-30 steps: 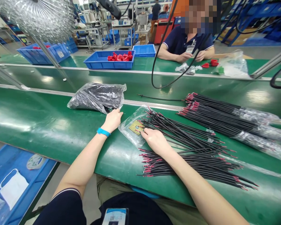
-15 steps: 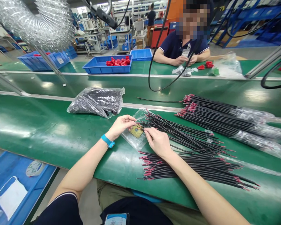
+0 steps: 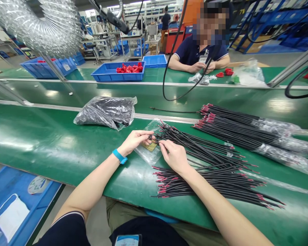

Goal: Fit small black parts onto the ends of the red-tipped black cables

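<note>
Between the thumb and fingers of my left hand point(image 3: 136, 140) is a small black connector point(image 3: 150, 137). My right hand point(image 3: 174, 154) pinches a black cable close to its end, whose tip points toward the connector; whether they touch I cannot tell. Below my fingertips a yellowish square piece point(image 3: 150, 147) lies on or in a clear plastic bag point(image 3: 149, 158). To the right spreads a loose pile of black cables point(image 3: 195, 140), reaching under my right hand. Nearer me lies another bunch of black cables point(image 3: 207, 182) with red wire ends, partly beneath my right forearm.
A plastic bag of black parts point(image 3: 106, 111) lies at the back left. Bundled cables point(image 3: 236, 128) in plastic sleeves lie at the right. Across the bench are a blue tray point(image 3: 110, 76) of red parts and a seated person point(image 3: 199, 56). A black cable loop point(image 3: 165, 80) hangs ahead.
My left hand has moved slightly right and down, and a black connector now shows between its fingers. My right hand stays nearly in place, still pinching the cable.
</note>
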A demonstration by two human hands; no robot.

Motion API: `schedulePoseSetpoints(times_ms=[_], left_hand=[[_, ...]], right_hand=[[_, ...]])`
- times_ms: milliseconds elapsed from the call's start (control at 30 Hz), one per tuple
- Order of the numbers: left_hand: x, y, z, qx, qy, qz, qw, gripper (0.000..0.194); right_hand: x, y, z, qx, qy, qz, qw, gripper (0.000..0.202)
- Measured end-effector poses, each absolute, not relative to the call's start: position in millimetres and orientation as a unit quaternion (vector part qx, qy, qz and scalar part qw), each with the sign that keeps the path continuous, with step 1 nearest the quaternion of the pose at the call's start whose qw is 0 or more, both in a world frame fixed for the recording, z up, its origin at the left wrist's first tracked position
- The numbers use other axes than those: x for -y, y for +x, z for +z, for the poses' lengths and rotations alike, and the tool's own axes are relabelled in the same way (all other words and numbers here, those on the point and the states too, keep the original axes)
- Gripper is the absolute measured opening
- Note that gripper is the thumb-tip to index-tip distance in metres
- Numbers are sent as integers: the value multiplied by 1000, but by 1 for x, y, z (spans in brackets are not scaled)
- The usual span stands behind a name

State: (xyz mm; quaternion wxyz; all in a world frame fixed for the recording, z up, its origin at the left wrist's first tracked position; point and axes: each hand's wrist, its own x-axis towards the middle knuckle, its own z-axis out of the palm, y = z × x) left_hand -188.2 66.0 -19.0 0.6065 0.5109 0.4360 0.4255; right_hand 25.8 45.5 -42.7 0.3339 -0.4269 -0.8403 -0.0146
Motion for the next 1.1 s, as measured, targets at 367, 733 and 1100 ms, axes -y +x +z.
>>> schedulePoseSetpoints(times_ms=[367, 733, 1100], left_hand=[[-64, -188, -17, -442, 551, 417, 571, 48], [-62, -183, -23, -424, 493, 410, 640, 49], [-54, -174, -26, -420, 560, 419, 579, 35]], right_hand=[[-47, 26, -44, 840, -414, -78, 341, 20], [-44, 26, -39, 837, -370, -118, 386, 17], [-42, 27, -38, 851, -365, -135, 352, 22]])
